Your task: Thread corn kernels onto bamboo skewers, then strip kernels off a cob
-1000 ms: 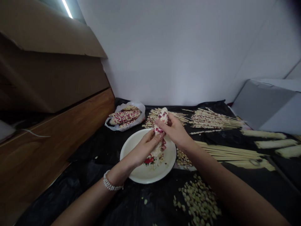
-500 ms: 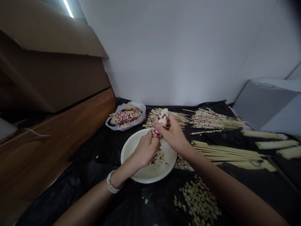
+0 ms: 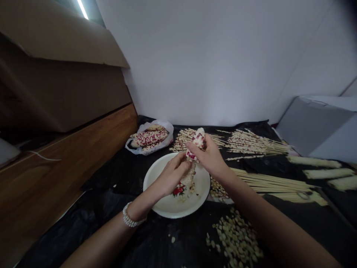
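Observation:
My right hand is closed around the upper part of an ear of corn with white and dark red kernels. The ear stands tilted over a white basin. Its lower part is pale and stripped of kernels. My left hand, a pearl bracelet on its wrist, has its bent fingers against the ear just below my right hand, on the edge of the remaining kernels. Its fingertips are partly hidden. Small bits lie in the basin near a red flower print.
Behind the basin is a plastic bag with speckled ears. Kernel-threaded skewers lie at the back, bare sticks at the right. Loose kernels are in front, stripped cobs far right. A cardboard box stands left.
The ear and my right hand have moved slightly right. My left hand's fingers have loosened and spread, so the stripped lower cob and the red flower print now show.

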Demonstrator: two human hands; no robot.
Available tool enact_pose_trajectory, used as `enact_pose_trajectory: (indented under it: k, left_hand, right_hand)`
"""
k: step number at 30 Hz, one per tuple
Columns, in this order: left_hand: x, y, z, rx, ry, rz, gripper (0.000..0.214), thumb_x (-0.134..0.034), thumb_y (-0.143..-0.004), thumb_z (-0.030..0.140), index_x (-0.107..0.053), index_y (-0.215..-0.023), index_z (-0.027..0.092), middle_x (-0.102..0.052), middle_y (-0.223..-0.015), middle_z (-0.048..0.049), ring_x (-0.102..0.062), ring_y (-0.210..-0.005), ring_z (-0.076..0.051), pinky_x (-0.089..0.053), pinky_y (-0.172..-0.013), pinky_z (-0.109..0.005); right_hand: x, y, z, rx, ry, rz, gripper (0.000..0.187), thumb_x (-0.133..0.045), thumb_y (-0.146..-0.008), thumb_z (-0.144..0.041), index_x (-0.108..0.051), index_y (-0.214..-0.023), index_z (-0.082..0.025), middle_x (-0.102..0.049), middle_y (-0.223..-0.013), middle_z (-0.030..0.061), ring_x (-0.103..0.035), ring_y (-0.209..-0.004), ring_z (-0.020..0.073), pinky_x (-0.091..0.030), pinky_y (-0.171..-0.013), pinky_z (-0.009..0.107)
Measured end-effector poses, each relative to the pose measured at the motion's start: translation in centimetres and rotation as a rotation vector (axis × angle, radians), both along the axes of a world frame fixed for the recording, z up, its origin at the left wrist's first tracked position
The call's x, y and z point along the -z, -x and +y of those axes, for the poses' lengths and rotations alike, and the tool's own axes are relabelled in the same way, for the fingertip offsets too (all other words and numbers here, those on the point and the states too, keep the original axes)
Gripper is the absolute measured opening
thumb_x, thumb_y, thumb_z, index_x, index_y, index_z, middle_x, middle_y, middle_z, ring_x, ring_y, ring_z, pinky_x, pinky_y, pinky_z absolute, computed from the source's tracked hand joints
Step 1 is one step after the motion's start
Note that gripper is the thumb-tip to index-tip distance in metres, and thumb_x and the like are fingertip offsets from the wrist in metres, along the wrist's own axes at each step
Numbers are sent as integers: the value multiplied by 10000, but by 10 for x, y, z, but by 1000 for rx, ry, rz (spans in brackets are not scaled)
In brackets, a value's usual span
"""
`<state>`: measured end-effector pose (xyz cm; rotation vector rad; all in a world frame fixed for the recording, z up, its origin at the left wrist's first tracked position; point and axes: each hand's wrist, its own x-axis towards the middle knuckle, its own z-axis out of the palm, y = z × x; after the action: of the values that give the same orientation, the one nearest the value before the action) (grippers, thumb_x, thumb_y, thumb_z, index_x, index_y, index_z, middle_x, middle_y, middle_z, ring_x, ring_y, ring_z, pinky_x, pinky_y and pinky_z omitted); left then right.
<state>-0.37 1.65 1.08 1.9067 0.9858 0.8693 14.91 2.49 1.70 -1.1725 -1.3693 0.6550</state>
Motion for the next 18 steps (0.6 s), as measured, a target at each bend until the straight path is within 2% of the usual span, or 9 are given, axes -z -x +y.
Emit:
enact_pose_trajectory:
  k: [3, 6, 8, 14, 18]
  left_hand:
    - [-3, -1, -5, -53, -74, 92, 209, -425, -878, 251, -546, -1043, 210, -631, -974, -45, -564, -906, -223, -418, -784, -359]
    - [-3, -3, -10, -112, -175, 212, 204, -352, -931, 274, -537, -972, 201, -612, -854, -37, -554, -790, -209, -390, -705, -346]
    - [-2, -5, -13, -106, -231, 251, 214, -326, -951, 293, -519, -942, 201, -593, -813, -34, -539, -738, -200, -375, -675, -338]
    - [-1, -4, -14, -101, -271, 258, 197, -331, -943, 272, -512, -914, 197, -573, -745, -23, -511, -664, -186, -358, -644, -326]
    - [1, -1, -7, -117, -229, 169, 256, -303, -913, 205, -528, -792, 194, -555, -683, -13, -488, -644, -174, -369, -644, -319]
  right_hand:
    - [-1, 0, -1, 38, 0, -39, 400, -687, -718, -539, -454, -837, -237, -536, -775, -14, -516, -717, 179, -416, -691, 355]
    - [-3, 1, -3, 78, -3, -65, 419, -690, -705, -550, -448, -849, -239, -535, -785, -11, -513, -730, 188, -400, -700, 361]
    - [-5, 1, -4, 108, -9, -86, 430, -687, -702, -561, -439, -851, -242, -535, -796, -4, -513, -750, 198, -392, -706, 364]
    - [-6, 5, -10, 132, -18, -145, 403, -666, -727, -551, -419, -838, -252, -545, -770, -5, -521, -726, 204, -392, -675, 352]
    - [-5, 10, -13, 56, -24, -102, 326, -636, -770, -489, -453, -893, -248, -586, -850, 17, -554, -789, 214, -412, -720, 361]
